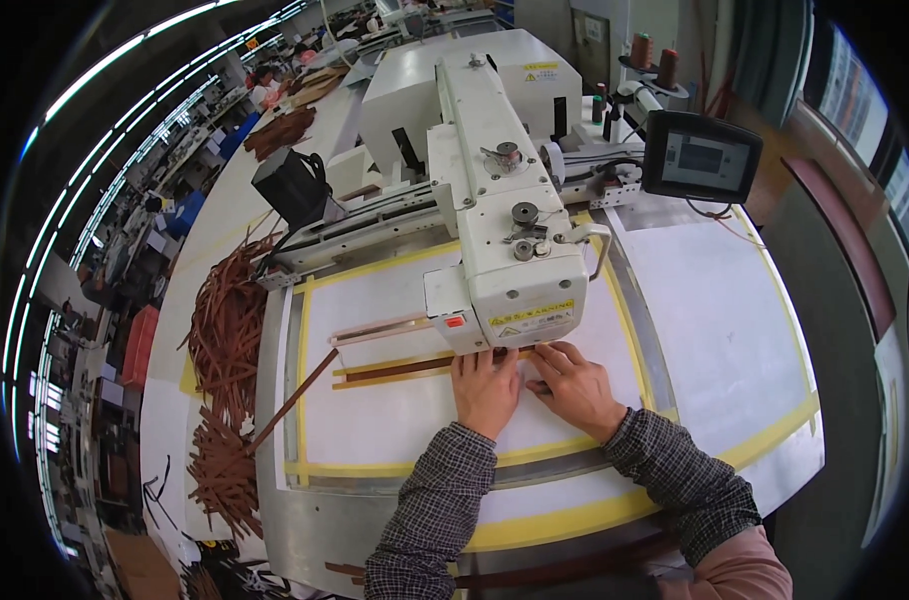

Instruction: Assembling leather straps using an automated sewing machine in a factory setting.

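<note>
A brown leather strip (415,368) lies in a yellow-edged slot of the white sewing template (395,425), running in under the white sewing machine head (520,265). My left hand (487,393) rests palm down at the strip, fingers stretched forward, their tips partly hidden by the machine head. Just right of it, my right hand (578,388) touches the slot's right part with its fingers bent forward and its thumb apart from them. Whatever lies beneath the right fingertips is hidden. A second slot (380,332) sits farther back. One loose strip (295,400) slants across the template's left edge.
Heaped brown strips (230,340) cover the table at left, with a second bundle (220,475) nearer me. A control screen (702,157) stands at back right, by thread spools (655,60). A black box (293,190) sits on the machine's rail. A red crate (140,345) is far left.
</note>
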{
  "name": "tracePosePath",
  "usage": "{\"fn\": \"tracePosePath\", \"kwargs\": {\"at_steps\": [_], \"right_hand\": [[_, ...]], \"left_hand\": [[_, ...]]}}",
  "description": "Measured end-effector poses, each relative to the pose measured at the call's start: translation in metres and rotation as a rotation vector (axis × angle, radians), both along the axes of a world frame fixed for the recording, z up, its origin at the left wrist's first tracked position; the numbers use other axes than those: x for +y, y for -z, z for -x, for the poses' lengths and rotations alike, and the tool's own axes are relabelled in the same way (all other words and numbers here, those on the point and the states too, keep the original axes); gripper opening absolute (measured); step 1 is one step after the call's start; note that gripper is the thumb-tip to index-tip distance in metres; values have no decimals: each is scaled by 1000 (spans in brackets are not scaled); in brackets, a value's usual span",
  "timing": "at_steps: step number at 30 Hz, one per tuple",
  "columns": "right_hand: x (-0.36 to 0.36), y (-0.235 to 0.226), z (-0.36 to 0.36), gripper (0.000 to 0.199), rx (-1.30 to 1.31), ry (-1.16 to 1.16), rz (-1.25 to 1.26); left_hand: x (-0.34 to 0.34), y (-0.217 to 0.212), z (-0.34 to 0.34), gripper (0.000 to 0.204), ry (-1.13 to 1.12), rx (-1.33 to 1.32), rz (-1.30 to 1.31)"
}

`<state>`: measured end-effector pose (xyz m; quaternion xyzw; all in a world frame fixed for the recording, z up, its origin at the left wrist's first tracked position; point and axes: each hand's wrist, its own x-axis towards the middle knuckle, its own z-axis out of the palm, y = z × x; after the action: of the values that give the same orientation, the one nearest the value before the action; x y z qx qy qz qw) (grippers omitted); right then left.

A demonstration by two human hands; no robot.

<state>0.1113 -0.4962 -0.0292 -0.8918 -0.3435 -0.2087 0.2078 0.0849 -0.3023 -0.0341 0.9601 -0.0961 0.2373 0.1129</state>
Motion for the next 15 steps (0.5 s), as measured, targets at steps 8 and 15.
{"fn": "tracePosePath", "kwargs": {"at_steps": [8, 15], "right_hand": [[-5, -11, -8, 46, 38, 79, -3], [-28, -15, -22, 32, 177, 169, 61]], "left_hand": [[-9, 2, 1, 39, 74, -34, -9], [2, 2, 3, 31, 22, -27, 24]]}}
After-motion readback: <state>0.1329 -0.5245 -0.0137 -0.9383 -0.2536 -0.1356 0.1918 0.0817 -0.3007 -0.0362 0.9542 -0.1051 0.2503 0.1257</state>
